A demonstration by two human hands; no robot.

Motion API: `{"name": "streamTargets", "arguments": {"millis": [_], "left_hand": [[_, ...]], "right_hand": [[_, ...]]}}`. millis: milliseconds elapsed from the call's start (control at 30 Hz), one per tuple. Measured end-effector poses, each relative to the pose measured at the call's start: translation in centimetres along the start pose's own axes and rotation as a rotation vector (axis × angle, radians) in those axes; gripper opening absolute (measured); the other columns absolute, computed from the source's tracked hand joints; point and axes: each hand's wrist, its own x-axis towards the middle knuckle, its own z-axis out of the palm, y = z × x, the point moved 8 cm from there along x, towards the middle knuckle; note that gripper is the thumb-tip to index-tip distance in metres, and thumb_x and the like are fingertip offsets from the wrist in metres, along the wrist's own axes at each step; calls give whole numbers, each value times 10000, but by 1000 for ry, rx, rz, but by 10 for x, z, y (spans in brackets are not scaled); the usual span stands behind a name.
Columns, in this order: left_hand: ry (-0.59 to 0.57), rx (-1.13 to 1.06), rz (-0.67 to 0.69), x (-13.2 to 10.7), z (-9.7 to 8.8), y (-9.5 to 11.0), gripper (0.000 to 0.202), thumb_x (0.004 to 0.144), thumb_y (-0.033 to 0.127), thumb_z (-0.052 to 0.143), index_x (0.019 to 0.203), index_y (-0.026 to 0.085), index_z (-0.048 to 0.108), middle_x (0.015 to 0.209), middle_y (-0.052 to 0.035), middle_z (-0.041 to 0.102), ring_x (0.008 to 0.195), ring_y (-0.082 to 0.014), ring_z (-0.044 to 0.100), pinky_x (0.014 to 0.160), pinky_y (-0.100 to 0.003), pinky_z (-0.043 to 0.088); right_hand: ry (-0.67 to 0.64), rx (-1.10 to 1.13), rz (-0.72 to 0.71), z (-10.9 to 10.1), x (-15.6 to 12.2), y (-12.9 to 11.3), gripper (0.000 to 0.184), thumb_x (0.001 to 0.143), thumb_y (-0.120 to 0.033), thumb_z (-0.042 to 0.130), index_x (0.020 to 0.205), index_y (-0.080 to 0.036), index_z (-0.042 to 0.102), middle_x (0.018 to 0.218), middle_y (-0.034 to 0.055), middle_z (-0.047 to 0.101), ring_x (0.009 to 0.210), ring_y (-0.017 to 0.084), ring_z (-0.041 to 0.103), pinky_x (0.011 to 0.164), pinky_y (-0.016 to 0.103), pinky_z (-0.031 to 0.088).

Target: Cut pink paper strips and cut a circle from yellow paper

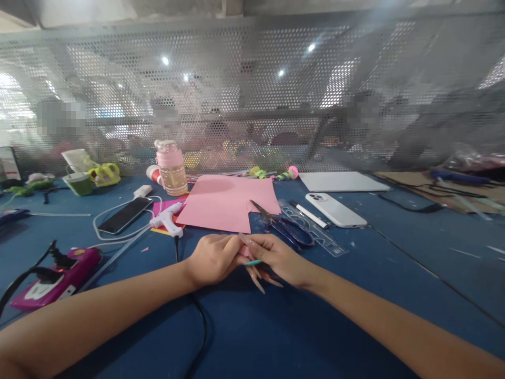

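Observation:
My left hand and my right hand meet above the near part of the blue table, fingers closed together. Between them is a small pink paper piece, mostly covered by the fingers. A thin teal strip sticks out just below it; which hand grips the strip I cannot tell. Just beyond the hands lie scissors with dark blue handles, blades slightly apart and resting on a large pink paper sheet. A white glue gun lies beyond my left hand.
Left are a magenta power strip, a black phone and cables. A pink-topped bottle stands behind the glue gun. Right are a clear stencil ruler, a marker, a white phone and a white board. Perforated screen behind.

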Motion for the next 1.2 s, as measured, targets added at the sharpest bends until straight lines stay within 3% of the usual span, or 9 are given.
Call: {"name": "streamTargets", "arguments": {"millis": [200, 400, 500, 567, 667, 767, 1000, 1200], "left_hand": [[-88, 280, -42, 0, 10, -1, 364, 904, 271, 212, 723, 155, 505, 524, -27, 575, 434, -155, 540, 402, -252, 380], [-203, 117, -179, -7, 22, -13, 416, 912, 292, 181, 1075, 88, 505, 686, -64, 619, 579, -179, 591, 495, -285, 472], [-192, 45, -243, -7, 20, -18, 446, 913, 329, 190, 1226, 112, 423, 805, -84, 587, 722, -186, 582, 615, -311, 500], [-152, -8, -265, -6, 16, -20, 467, 909, 370, 207, 1299, 153, 345, 1002, -125, 530, 902, -208, 548, 747, -357, 486], [-100, -154, -205, -5, 14, -18, 528, 901, 423, 172, 1378, 198, 162, 1245, -167, 363, 1146, -252, 406, 899, -422, 406], [-79, -286, -89, -4, 13, -12, 554, 894, 444, 137, 1393, 239, 15, 1309, -165, 310, 1226, -255, 322, 968, -460, 327], [-113, -416, 52, -5, 13, -1, 585, 871, 504, 127, 1392, 247, 63, 1319, -142, 382, 1269, -241, 280, 1047, -490, 150], [-113, -422, 93, -6, 11, 3, 567, 883, 487, 124, 1392, 240, 87, 1315, -117, 425, 1274, -237, 278, 1053, -503, 100]], "right_hand": [[126, -103, -20, -11, 4, 4, 405, 763, -561, 475, 652, -172, 470, 469, -59, 462, 304, 35, 329, 278, 166, 250], [128, -6, -31, -8, 2, 5, 370, 747, -522, 538, 652, -187, 413, 481, -83, 446, 312, 27, 322, 291, 157, 236], [110, 38, -58, -7, 1, 1, 376, 730, -521, 563, 649, -186, 413, 494, -80, 454, 329, 28, 329, 301, 160, 222], [98, 43, -70, -6, 1, -1, 373, 722, -513, 580, 646, -183, 422, 497, -74, 461, 341, 32, 337, 313, 166, 225], [52, 25, -75, -4, 2, -1, 374, 724, -519, 573, 642, -173, 460, 489, -60, 475, 346, 39, 340, 325, 180, 221], [-2, 14, -90, 0, 3, -2, 364, 747, -504, 554, 652, -156, 509, 456, -64, 449, 347, 39, 312, 335, 188, 206], [-145, 25, -119, 14, -1, -5, 323, 786, -433, 544, 653, -138, 547, 490, -54, 444, 383, 35, 305, 361, 189, 209], [-139, -34, -113, 18, -3, -4, 332, 802, -429, 523, 651, -137, 566, 506, -49, 459, 383, 32, 303, 363, 184, 231]]}}
